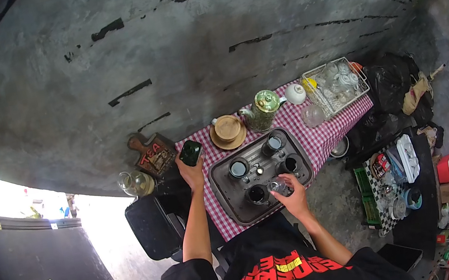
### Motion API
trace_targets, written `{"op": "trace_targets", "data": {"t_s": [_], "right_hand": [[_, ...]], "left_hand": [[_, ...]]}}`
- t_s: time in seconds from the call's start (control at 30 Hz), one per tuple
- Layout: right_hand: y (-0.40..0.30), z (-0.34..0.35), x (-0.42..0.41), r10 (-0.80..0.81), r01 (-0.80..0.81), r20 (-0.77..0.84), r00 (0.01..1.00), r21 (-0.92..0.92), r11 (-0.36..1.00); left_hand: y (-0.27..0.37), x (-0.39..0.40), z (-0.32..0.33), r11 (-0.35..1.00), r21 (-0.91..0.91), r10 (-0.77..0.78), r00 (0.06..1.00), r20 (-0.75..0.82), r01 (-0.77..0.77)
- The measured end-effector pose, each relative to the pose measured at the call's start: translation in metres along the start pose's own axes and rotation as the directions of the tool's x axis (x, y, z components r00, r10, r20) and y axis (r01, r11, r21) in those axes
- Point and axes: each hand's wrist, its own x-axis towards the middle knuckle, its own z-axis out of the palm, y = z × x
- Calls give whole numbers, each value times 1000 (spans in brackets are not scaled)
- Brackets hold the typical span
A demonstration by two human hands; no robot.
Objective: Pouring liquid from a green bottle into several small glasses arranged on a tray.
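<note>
At the left end of the checkered cloth, my left hand (191, 175) grips a dark green glass container (191, 152). My right hand (296, 200) holds a small clear glass (276, 185) over the near side of a dark serving tray (236, 211). Several glass mugs stand on this tray: one mug with dark contents (257, 194) is just left of the clear glass, and another dark-looking mug (292, 164) is beyond my fingers. Farther back are two mugs with pale insides, the left one (238, 168) and the right one (273, 143). A small round object (260, 171) lies between them.
Behind the tray stand a wooden cup and saucer (228, 131), a green-lidded glass teapot (267, 108) and a white bowl (295, 94). A wire basket of glassware (338, 85) sits at right. A wooden sign (151, 154) and glass jar (136, 183) are at left.
</note>
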Motion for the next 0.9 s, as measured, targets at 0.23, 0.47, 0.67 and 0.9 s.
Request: {"op": "trace_targets", "data": {"t_s": [0.23, 0.47, 0.67, 0.9], "right_hand": [[-2, 1, -2, 40, -40, -24, 999, -17, 999], [-15, 1, 8, 23, -22, -43, 999, 6, 1000], [-10, -12, 12, 0, 3, -61, 998, 60, 998], [-27, -21, 30, -31, 57, -112, 993, 234, 971]], "left_hand": [[-5, 0, -4, 1000, 13, 3, 1000, -11, -3], [5, 6, -10, 999, 20, -40, 997, -66, 41], [52, 8, -27, 999, -35, -13, 995, -98, 10], [144, -5, -67, 966, -231, 79, 983, -168, -117]]}}
